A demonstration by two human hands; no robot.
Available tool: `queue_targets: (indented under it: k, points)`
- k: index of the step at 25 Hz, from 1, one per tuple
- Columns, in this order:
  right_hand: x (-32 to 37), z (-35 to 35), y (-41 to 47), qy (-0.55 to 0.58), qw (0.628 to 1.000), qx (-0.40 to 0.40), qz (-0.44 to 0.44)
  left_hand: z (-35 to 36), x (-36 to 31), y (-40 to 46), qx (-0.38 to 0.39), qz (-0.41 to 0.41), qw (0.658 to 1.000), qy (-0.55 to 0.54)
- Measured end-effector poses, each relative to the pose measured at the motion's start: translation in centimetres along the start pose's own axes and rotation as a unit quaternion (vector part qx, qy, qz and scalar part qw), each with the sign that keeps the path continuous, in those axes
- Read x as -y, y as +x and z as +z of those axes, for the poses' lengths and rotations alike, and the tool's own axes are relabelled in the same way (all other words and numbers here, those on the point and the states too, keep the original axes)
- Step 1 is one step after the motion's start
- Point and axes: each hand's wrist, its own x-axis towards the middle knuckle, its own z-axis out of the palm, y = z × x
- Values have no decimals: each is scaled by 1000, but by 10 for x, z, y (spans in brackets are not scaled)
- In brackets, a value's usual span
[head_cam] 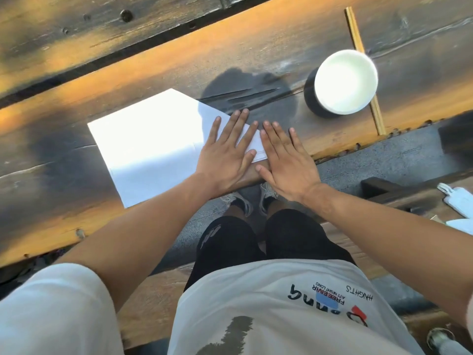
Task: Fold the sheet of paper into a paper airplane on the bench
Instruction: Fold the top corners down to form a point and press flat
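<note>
A white sheet of paper (151, 144) lies flat on the dark wooden bench (64, 180), its right end folded into a point. My left hand (227, 157) lies flat on that folded end, fingers straight and spread. My right hand (286, 162) lies flat beside it at the tip of the fold, fingers straight, partly on the paper and partly on the wood. The two hands almost touch. The paper's tip is hidden under them.
A dark cup with a white inside (340, 83) stands on the bench to the right, next to a pair of wooden chopsticks (364, 70). White items (458, 203) lie at the far right. The bench's near edge runs just below my hands; my legs and shoes are beneath it.
</note>
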Motion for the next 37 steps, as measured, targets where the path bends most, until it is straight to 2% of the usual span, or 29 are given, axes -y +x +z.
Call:
queue_targets:
  k: [4, 8, 11, 16, 20, 24, 28, 33, 37]
  points:
    - [-1, 2, 0, -1, 1000, -6, -6, -4, 29, -1, 5, -16, 1000, -3]
    - [-1, 3, 0, 0, 1000, -7, -3, -12, 64, 2, 12, 4, 1000, -7]
    - [0, 4, 1, -3, 1000, -18, -2, -22, 96, 7, 23, -32, 999, -24]
    - [3, 4, 1, -5, 1000, -15, 9, -31, 144, 8, 27, -37, 999, 13]
    - [24, -14, 7, 61, 995, -56, 50, -28, 149, 6, 21, -26, 999, -8]
    - [78, -36, 55, 123, 984, -128, 0, -22, 147, 7, 1, -28, 1000, -7]
    - [114, -26, 108, 77, 991, -109, -11, -17, 156, 7, -20, -10, 1000, 10]
    - [113, -7, 112, 46, 993, -110, -25, -14, 165, 11, -49, -46, 997, 24]
    - [114, -8, 113, 36, 993, -108, -20, -5, 170, 12, -103, -43, 994, 1]
